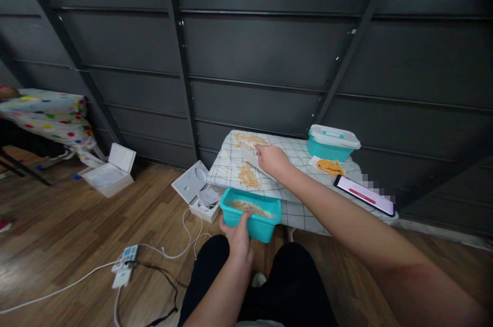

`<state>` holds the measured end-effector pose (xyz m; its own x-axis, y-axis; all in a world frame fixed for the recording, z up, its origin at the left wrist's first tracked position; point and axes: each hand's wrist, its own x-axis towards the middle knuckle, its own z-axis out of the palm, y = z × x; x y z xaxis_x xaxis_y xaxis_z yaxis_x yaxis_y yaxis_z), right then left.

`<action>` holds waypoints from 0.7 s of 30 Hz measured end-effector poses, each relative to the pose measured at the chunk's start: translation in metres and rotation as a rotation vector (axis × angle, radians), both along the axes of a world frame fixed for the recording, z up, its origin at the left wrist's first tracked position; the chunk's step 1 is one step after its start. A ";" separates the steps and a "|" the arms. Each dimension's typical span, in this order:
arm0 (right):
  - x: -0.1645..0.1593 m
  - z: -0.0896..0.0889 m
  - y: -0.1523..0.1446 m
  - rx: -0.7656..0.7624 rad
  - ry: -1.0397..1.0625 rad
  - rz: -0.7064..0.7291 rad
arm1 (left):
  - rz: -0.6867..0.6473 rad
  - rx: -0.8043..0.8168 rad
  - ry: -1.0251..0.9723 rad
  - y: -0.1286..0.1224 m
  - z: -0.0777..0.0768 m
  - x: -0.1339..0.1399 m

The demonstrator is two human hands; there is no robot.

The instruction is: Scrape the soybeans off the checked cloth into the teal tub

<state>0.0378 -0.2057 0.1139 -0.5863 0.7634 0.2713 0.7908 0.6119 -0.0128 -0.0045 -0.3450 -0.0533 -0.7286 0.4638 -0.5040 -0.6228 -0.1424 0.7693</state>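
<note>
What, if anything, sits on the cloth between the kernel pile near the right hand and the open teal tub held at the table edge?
Nothing visible. The kernel pile lies on bare checked cloth just above the teal tub, which the left hand holds at the edge. The right hand holds a white tool farther back.

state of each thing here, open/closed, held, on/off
teal tub: open, holding yellow grains, gripped by left hand
white tool: held by right hand on the checked cloth
lidded teal box: closed
phone: screen on
white cartons: open
</note>
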 end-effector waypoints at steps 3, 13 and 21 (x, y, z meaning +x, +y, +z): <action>0.000 -0.016 0.019 -0.003 0.042 0.126 | 0.001 -0.003 -0.003 0.000 -0.001 -0.002; 0.005 -0.049 0.041 -0.034 0.013 0.304 | 0.017 -0.001 -0.029 0.002 0.003 -0.004; 0.026 -0.048 0.035 -0.049 0.013 0.401 | 0.011 0.004 -0.028 0.000 0.008 -0.007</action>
<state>0.0641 -0.1704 0.0655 -0.8367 0.4875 0.2496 0.4895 0.8700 -0.0587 -0.0114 -0.3446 -0.0455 -0.7196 0.4579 -0.5221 -0.6421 -0.1525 0.7513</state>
